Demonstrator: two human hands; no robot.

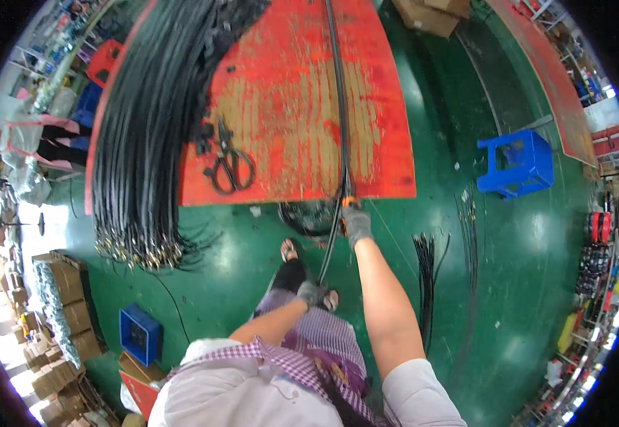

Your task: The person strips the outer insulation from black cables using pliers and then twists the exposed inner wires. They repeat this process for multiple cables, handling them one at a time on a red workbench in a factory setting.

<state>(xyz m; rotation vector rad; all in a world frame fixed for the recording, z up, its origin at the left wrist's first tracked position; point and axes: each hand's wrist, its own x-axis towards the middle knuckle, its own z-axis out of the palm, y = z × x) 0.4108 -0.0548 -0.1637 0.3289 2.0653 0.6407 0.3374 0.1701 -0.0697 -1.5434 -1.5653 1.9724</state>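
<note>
Grey-gloved fingers of both the left hand (311,292) and right hand (356,225) are closed around the black cable (339,128).

The person's right hand (356,224), in a grey knit glove, reaches forward on a straight bare forearm, fingers curled shut. The grey-gloved left hand (311,292) sits lower and nearer the body, elbow bent, also clenched.
</note>
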